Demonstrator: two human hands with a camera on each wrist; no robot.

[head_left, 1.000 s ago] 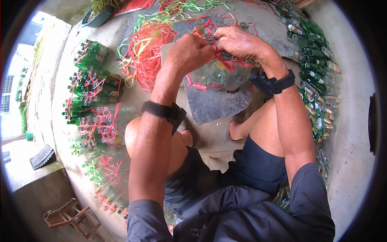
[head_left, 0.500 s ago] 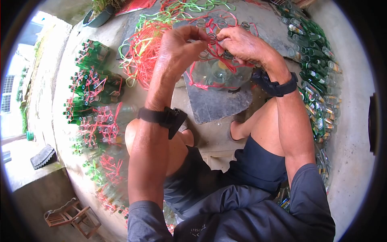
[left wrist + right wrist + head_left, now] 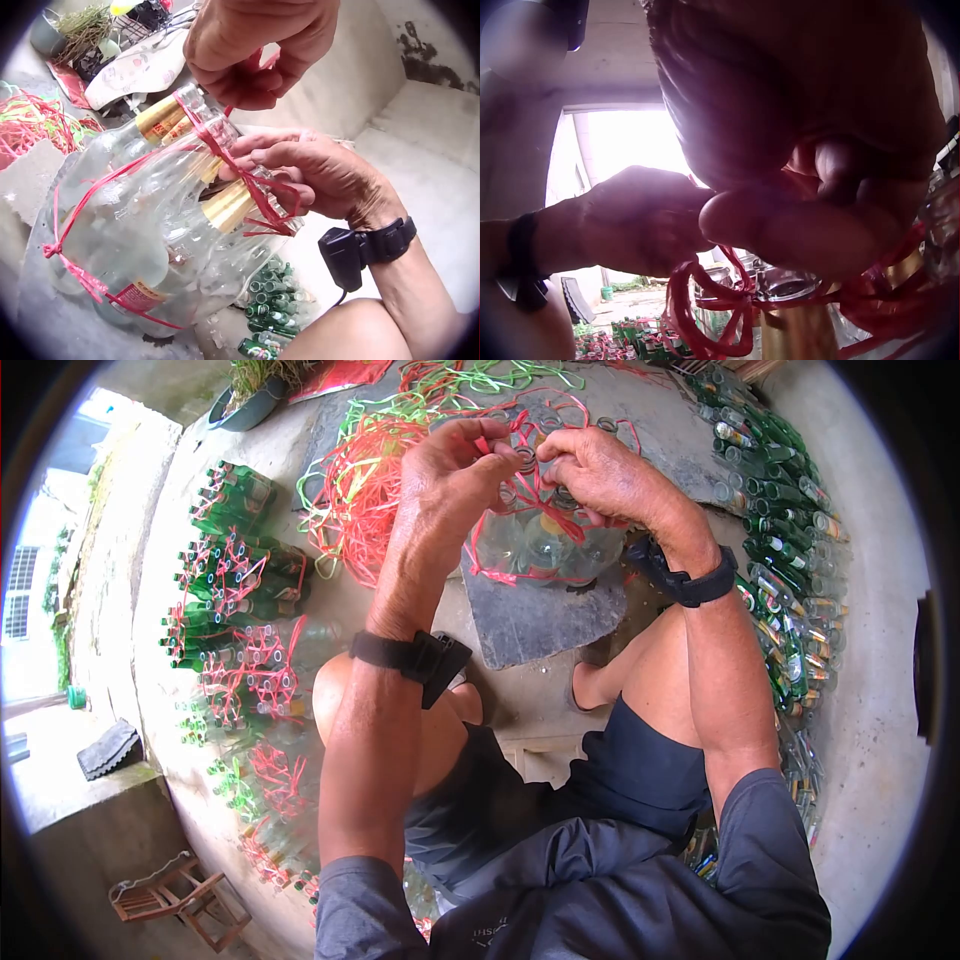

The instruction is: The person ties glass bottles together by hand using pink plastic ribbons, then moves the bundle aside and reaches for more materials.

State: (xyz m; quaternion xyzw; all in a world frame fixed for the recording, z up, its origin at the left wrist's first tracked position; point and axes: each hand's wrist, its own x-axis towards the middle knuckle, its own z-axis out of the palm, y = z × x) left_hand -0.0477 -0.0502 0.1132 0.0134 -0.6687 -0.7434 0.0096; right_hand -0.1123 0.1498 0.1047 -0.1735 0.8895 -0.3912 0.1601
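A bundle of clear glass bottles [image 3: 545, 550] with gold neck labels [image 3: 229, 206] stands upright in front of me. Red plastic twine [image 3: 82, 277] circles the bodies, and more of it is wound and knotted among the necks [image 3: 262, 199]. Above the necks, my left hand [image 3: 440, 485] pinches a strand of this twine between thumb and fingers. On the other side my right hand [image 3: 615, 475] has its fingers curled at the twine by the bottle mouths. Red loops [image 3: 709, 315] hang just under its fingers in the right wrist view.
Under the bundle lies a dark slate slab [image 3: 540, 620]. A heap of red and green twine [image 3: 370, 490] is to the left. Tied green bottles [image 3: 240, 575] stand farther left; loose bottles [image 3: 780, 510] are stacked along the right wall. A small wooden chair [image 3: 180, 900] is at lower left.
My left hand has turned from a closed fist over the necks and drawn back slightly left, opening its palm side to view with twine in the fingertips. The right hand has barely moved.
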